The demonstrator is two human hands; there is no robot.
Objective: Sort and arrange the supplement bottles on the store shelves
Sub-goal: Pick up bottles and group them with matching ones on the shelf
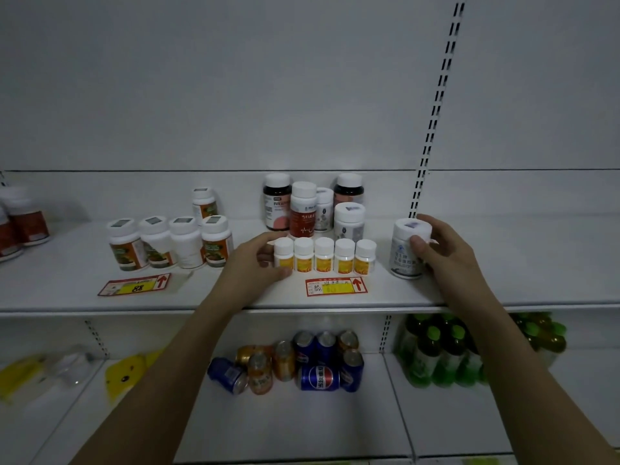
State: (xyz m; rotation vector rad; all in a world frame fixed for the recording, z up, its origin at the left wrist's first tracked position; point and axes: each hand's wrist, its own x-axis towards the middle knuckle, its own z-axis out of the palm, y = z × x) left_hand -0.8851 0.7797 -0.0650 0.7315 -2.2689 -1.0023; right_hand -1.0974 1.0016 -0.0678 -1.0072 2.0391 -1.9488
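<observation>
Right hand (443,250) grips white bottle (407,253) near shelf edge (335,308).

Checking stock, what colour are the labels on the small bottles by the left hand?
Yellow with orange, on the small bottles, head view.

5 small white yellow-label bottles (324,255) at 6 o'clock, 5 white green-orange-label bottles (169,241) at 9, 2 dark amber bottles (277,201) at 12, 2 red price tags (336,286)
</observation>
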